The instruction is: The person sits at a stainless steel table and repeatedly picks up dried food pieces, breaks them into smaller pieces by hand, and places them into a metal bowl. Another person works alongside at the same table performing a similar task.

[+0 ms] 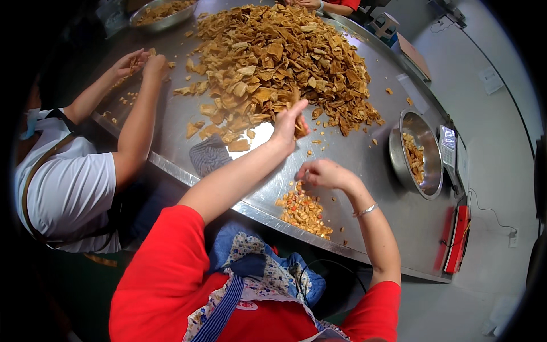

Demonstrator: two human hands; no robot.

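A large heap of flat, brown dried pieces (285,57) covers the middle of the metal table. At its near edge my left hand (289,128) is closed around a brown dried piece (298,130); part of it is hidden by the hand. My right hand (326,172) hovers nearer to me, its fingers curled inward, and whatever may be between the fingertips does not show. Just below that hand lies a small pile of yellow-orange bits (305,214), with a few reddish ones among them, close to the table's front edge.
Right of the heap stands a steel bowl (394,149) with some pieces inside, beside a digital scale (448,149). A grey striped cloth (209,155) lies left of my left forearm. Co-workers' hands (142,62) work at the left and far edge. Another bowl (165,23) is at far left.
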